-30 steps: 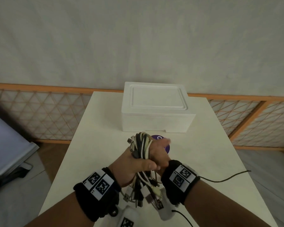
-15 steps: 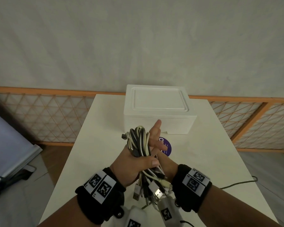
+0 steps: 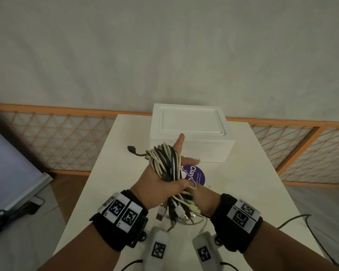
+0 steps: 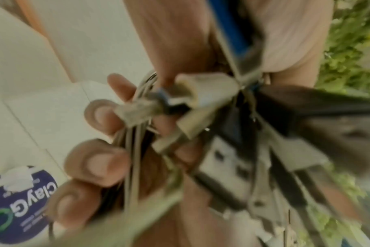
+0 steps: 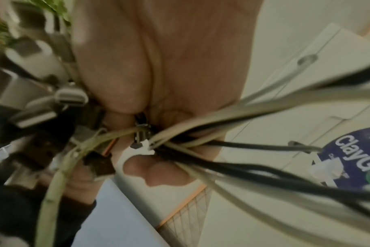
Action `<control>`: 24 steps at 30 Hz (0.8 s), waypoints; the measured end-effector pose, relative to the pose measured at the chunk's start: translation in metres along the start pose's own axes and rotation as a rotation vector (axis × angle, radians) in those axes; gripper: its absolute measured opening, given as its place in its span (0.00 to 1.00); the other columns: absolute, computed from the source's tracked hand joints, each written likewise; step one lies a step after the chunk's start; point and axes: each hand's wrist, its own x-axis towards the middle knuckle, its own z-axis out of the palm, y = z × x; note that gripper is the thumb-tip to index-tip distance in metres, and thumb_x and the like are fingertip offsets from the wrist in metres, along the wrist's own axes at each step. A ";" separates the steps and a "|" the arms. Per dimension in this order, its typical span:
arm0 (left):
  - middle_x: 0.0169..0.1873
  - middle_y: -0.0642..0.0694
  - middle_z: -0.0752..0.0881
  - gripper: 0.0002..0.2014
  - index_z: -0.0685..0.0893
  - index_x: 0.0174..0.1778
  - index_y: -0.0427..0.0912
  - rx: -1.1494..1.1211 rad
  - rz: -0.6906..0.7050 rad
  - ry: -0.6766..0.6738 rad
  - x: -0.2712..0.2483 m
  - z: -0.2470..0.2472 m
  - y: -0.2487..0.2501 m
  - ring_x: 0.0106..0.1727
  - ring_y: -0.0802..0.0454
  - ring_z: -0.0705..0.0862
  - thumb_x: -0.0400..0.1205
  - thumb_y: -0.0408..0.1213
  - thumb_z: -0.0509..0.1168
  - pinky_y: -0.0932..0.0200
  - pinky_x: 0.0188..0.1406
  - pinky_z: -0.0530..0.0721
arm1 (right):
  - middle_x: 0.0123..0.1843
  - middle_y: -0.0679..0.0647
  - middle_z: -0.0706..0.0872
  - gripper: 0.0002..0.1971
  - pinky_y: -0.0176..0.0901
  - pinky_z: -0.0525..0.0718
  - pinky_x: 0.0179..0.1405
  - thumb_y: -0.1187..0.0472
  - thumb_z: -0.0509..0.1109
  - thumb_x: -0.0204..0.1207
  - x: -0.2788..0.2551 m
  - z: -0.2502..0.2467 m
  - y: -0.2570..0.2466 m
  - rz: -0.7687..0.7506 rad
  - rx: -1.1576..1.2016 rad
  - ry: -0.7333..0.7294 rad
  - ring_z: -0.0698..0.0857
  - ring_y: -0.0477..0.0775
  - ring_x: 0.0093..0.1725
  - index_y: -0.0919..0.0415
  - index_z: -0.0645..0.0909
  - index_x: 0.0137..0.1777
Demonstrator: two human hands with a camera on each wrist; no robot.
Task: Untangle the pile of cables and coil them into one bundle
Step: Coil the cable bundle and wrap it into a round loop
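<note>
1. The cable bundle (image 3: 165,165) is held in the air above the white table (image 3: 243,192), on the near side of the white foam box (image 3: 190,133); its long axis runs from the looped end, nearest the box, back to the plug ends (image 3: 176,211) hanging toward the person.
2. The left hand (image 3: 160,188) grips the bundle at its waist, fingers and thumb curled round the strands, so it is the nearer hand and the anchor.
3. The right hand (image 3: 184,159) lies flat behind the loops on the box side, fingers straight, holding nothing I can make out.
4. One dark plug (image 3: 131,149) sticks out of the loops, away from the box's left corner.
5. Judgement: the next wrap would pass round the waist, crosswise to that long axis.
</note>
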 end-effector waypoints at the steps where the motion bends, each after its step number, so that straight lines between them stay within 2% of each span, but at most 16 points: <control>1: 0.63 0.80 0.77 0.42 0.62 0.79 0.27 -0.015 0.014 0.019 0.000 -0.003 -0.003 0.66 0.74 0.76 0.69 0.34 0.70 0.67 0.66 0.74 | 0.69 0.62 0.75 0.21 0.25 0.70 0.67 0.62 0.61 0.84 -0.001 -0.003 -0.003 -0.112 -0.004 -0.045 0.76 0.37 0.69 0.75 0.68 0.72; 2: 0.64 0.76 0.78 0.43 0.60 0.81 0.31 -0.023 0.010 0.051 0.000 -0.004 -0.003 0.68 0.71 0.76 0.70 0.29 0.70 0.65 0.66 0.74 | 0.68 0.64 0.74 0.25 0.21 0.67 0.68 0.57 0.62 0.83 -0.003 -0.005 -0.008 -0.223 -0.046 -0.071 0.75 0.32 0.68 0.79 0.67 0.70; 3: 0.65 0.73 0.79 0.43 0.59 0.82 0.37 -0.056 0.001 0.086 0.001 -0.004 -0.001 0.71 0.67 0.75 0.69 0.23 0.68 0.64 0.69 0.74 | 0.65 0.64 0.74 0.28 0.17 0.65 0.66 0.53 0.63 0.81 -0.004 -0.006 -0.013 -0.258 -0.055 -0.132 0.75 0.31 0.65 0.80 0.68 0.68; 4: 0.66 0.69 0.80 0.43 0.59 0.82 0.40 -0.087 -0.003 0.116 0.001 -0.003 0.000 0.74 0.63 0.74 0.69 0.20 0.66 0.62 0.73 0.72 | 0.62 0.63 0.77 0.30 0.15 0.66 0.62 0.51 0.65 0.78 -0.007 -0.003 -0.022 -0.238 -0.078 -0.128 0.77 0.30 0.61 0.78 0.70 0.67; 6: 0.67 0.64 0.81 0.43 0.63 0.80 0.45 -0.158 -0.026 0.166 0.003 -0.003 0.000 0.75 0.61 0.73 0.67 0.21 0.67 0.61 0.77 0.68 | 0.56 0.68 0.81 0.29 0.18 0.71 0.58 0.47 0.65 0.77 -0.011 -0.002 -0.030 -0.364 -0.169 -0.061 0.78 0.36 0.51 0.75 0.76 0.62; 8: 0.67 0.61 0.82 0.43 0.67 0.77 0.50 -0.222 -0.056 0.210 0.005 -0.003 -0.004 0.75 0.61 0.74 0.64 0.24 0.69 0.61 0.76 0.69 | 0.55 0.72 0.83 0.23 0.35 0.78 0.56 0.52 0.65 0.79 -0.011 -0.004 -0.026 -0.422 -0.289 -0.006 0.77 0.43 0.50 0.75 0.77 0.60; 9: 0.68 0.61 0.82 0.42 0.69 0.75 0.52 -0.233 -0.072 0.230 0.005 -0.003 -0.004 0.74 0.61 0.74 0.64 0.24 0.69 0.61 0.75 0.70 | 0.57 0.71 0.83 0.22 0.45 0.80 0.55 0.55 0.66 0.77 -0.011 -0.006 -0.029 -0.378 -0.337 0.009 0.80 0.49 0.52 0.75 0.77 0.61; 11: 0.69 0.61 0.81 0.40 0.72 0.72 0.55 -0.218 -0.093 0.250 0.005 -0.003 -0.006 0.75 0.61 0.74 0.63 0.26 0.69 0.62 0.74 0.71 | 0.56 0.67 0.85 0.25 0.55 0.80 0.52 0.54 0.65 0.74 -0.011 -0.010 -0.032 -0.319 -0.474 0.016 0.84 0.60 0.53 0.75 0.76 0.63; 13: 0.66 0.61 0.83 0.37 0.75 0.70 0.55 -0.185 -0.111 0.256 0.004 -0.005 -0.005 0.73 0.60 0.76 0.66 0.23 0.69 0.65 0.70 0.74 | 0.49 0.62 0.87 0.25 0.51 0.82 0.45 0.48 0.63 0.74 -0.011 -0.014 -0.035 -0.272 -0.629 -0.021 0.85 0.60 0.45 0.70 0.78 0.60; 15: 0.56 0.56 0.89 0.32 0.79 0.67 0.50 -0.125 -0.135 0.257 0.002 -0.009 -0.006 0.66 0.60 0.82 0.70 0.19 0.70 0.67 0.62 0.79 | 0.46 0.58 0.87 0.17 0.45 0.80 0.42 0.52 0.67 0.77 -0.010 -0.015 -0.040 -0.185 -0.810 -0.076 0.83 0.54 0.40 0.65 0.79 0.58; 17: 0.53 0.48 0.90 0.26 0.84 0.64 0.40 -0.050 -0.121 0.280 0.000 -0.010 -0.007 0.61 0.56 0.85 0.68 0.29 0.74 0.56 0.65 0.82 | 0.47 0.57 0.87 0.12 0.39 0.75 0.41 0.58 0.66 0.78 -0.012 -0.014 -0.046 -0.148 -0.945 -0.103 0.78 0.49 0.39 0.62 0.79 0.59; 18: 0.52 0.45 0.90 0.28 0.84 0.64 0.39 -0.032 -0.117 0.298 -0.002 -0.010 -0.006 0.61 0.53 0.85 0.65 0.34 0.74 0.52 0.68 0.81 | 0.48 0.57 0.86 0.12 0.35 0.72 0.40 0.59 0.65 0.79 -0.013 -0.013 -0.047 -0.154 -0.988 -0.101 0.76 0.47 0.39 0.62 0.79 0.59; 19: 0.51 0.43 0.90 0.29 0.84 0.66 0.44 -0.022 -0.118 0.312 -0.002 -0.009 -0.006 0.59 0.49 0.86 0.65 0.36 0.74 0.52 0.68 0.80 | 0.48 0.56 0.86 0.12 0.33 0.69 0.39 0.58 0.65 0.79 -0.015 -0.012 -0.049 -0.164 -1.012 -0.091 0.76 0.47 0.39 0.62 0.79 0.59; 21: 0.46 0.44 0.90 0.30 0.83 0.67 0.54 -0.005 -0.121 0.348 0.000 -0.009 -0.009 0.48 0.49 0.87 0.68 0.31 0.73 0.55 0.63 0.82 | 0.48 0.55 0.86 0.13 0.30 0.67 0.38 0.55 0.65 0.80 -0.017 -0.008 -0.051 -0.168 -1.031 -0.060 0.80 0.50 0.42 0.62 0.79 0.59; 24: 0.31 0.45 0.86 0.27 0.82 0.67 0.53 -0.057 -0.117 0.405 0.004 -0.010 -0.009 0.35 0.50 0.84 0.76 0.22 0.69 0.56 0.46 0.85 | 0.47 0.53 0.86 0.11 0.37 0.74 0.41 0.55 0.64 0.80 -0.015 -0.002 -0.051 -0.181 -1.077 -0.041 0.82 0.50 0.43 0.61 0.79 0.55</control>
